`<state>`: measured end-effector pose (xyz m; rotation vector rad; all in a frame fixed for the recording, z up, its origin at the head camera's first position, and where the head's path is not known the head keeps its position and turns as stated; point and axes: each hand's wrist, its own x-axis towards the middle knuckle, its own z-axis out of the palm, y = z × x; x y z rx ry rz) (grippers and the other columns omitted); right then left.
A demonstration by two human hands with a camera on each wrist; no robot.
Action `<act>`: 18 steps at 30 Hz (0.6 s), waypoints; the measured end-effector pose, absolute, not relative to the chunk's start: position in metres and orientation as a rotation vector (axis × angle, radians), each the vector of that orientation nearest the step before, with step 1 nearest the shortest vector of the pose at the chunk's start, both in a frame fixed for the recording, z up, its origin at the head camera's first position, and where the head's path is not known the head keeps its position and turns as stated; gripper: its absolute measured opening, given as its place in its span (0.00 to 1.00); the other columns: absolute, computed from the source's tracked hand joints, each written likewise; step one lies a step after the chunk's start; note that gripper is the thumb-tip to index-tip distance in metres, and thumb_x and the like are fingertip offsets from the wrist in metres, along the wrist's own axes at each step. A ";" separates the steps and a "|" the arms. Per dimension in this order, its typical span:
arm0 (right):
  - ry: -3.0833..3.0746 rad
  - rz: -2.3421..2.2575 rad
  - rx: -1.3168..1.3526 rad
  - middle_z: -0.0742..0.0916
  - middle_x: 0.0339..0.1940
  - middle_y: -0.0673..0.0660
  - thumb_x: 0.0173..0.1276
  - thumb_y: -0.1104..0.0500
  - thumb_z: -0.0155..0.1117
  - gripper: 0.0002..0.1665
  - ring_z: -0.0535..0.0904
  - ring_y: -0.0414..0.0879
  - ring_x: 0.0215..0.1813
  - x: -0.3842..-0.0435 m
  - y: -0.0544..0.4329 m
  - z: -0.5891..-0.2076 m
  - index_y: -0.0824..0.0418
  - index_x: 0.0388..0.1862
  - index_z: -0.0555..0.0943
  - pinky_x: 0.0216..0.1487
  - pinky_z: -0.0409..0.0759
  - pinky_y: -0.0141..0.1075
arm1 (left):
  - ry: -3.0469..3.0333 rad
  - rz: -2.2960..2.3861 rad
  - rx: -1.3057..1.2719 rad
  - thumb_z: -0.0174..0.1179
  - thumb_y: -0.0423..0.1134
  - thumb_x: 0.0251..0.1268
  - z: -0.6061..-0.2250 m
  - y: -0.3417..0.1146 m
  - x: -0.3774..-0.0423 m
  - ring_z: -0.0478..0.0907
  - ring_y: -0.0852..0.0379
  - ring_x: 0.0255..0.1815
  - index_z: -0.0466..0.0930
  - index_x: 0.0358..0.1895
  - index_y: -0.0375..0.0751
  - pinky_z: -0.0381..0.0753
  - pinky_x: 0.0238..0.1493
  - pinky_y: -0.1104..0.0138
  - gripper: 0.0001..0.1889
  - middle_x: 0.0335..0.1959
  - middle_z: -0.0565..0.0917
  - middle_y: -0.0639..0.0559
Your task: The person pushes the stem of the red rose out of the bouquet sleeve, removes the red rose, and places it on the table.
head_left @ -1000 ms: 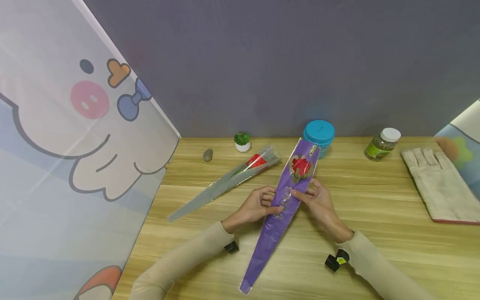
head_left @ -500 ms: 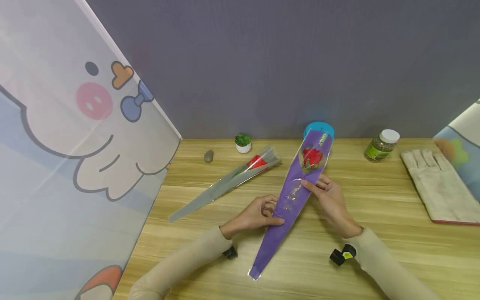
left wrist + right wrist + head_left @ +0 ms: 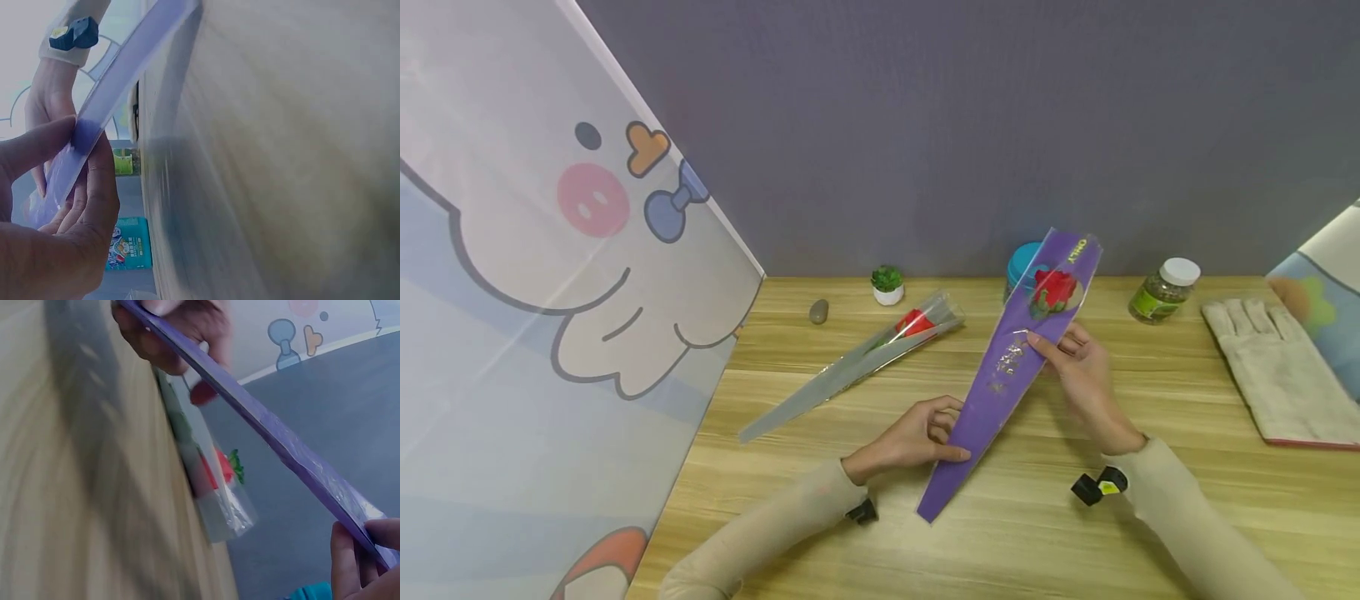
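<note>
Both hands hold a long purple flower sleeve [image 3: 981,408], tapered at its near end, with a red rose [image 3: 1055,290] showing near its wide top. My left hand [image 3: 917,435] pinches the lower part, thumb on the front face and fingers behind. Higher up, my right hand [image 3: 1078,375] pinches the right edge below the rose, its thumb on the front. In the left wrist view the sleeve [image 3: 94,119] is held off the table at a tilt. On the table to the left lies a second rose in a clear and grey sleeve [image 3: 850,371].
A blue-lidded tub [image 3: 1021,265] stands at the back, partly hidden by the purple sleeve. Nearby are a small potted plant [image 3: 887,286], a grey stone [image 3: 819,312] and a white-capped jar [image 3: 1165,289]. Pale work gloves [image 3: 1285,375] lie at the right. A dark wall bounds the back.
The purple sleeve has moved up and to the right, its top now partly covering the blue tub. My right hand moved with it; my left hand now grips nearer the narrow end.
</note>
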<state>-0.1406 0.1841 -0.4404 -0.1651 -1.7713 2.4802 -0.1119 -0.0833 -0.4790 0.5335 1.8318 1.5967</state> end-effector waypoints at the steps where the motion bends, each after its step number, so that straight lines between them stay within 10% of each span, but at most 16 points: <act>1: -1.760 2.484 -0.163 0.94 0.37 0.42 0.71 0.67 0.70 0.15 0.91 0.35 0.36 -0.142 0.185 -0.439 0.55 0.52 0.81 0.37 0.88 0.29 | 1.826 1.603 0.530 0.70 0.21 0.60 -0.479 -0.083 -0.111 0.60 0.66 0.25 0.74 0.61 0.32 0.62 0.29 0.77 0.26 0.29 0.74 0.56; 18: -1.670 2.516 -0.079 0.94 0.40 0.46 0.70 0.69 0.70 0.19 0.91 0.37 0.37 -0.143 0.189 -0.429 0.58 0.57 0.80 0.37 0.88 0.30 | 1.947 1.543 0.560 0.73 0.24 0.59 -0.477 -0.087 -0.107 0.74 0.67 0.29 0.78 0.53 0.38 0.76 0.36 0.75 0.21 0.32 0.82 0.58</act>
